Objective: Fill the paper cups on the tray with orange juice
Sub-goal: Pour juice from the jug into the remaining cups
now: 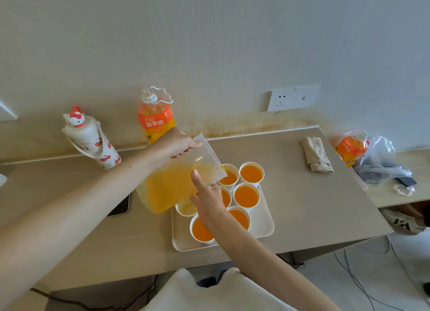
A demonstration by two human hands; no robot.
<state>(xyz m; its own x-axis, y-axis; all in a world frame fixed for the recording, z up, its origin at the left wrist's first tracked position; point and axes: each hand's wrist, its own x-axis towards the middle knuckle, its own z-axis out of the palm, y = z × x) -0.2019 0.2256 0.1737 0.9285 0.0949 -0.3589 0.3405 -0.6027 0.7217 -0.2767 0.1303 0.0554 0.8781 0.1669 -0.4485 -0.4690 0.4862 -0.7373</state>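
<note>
The left hand (183,145) pinches the upper edge of a clear plastic bag (172,185) of orange juice, fingers curled over its rim. The right hand (209,201) steadies the bag's near side with index finger and thumb laid straight against it; its other fingers are hard to make out. The bag hangs tilted above the tray's (263,227) left part, its long axis running from the low, heavy end at near left up to a far-right corner. That corner points down into the far-left cup (230,178), where juice runs in. The white tray sits near the desk's (302,206) front edge and holds seven paper cups. The far-right cup (251,173), the middle-right cup (246,195) and the near-left cup (201,231) are full; a cup at the tray's left edge (188,209) shows only a pale trace. An open juice bottle (156,120) stands at the desk's back edge
</note>
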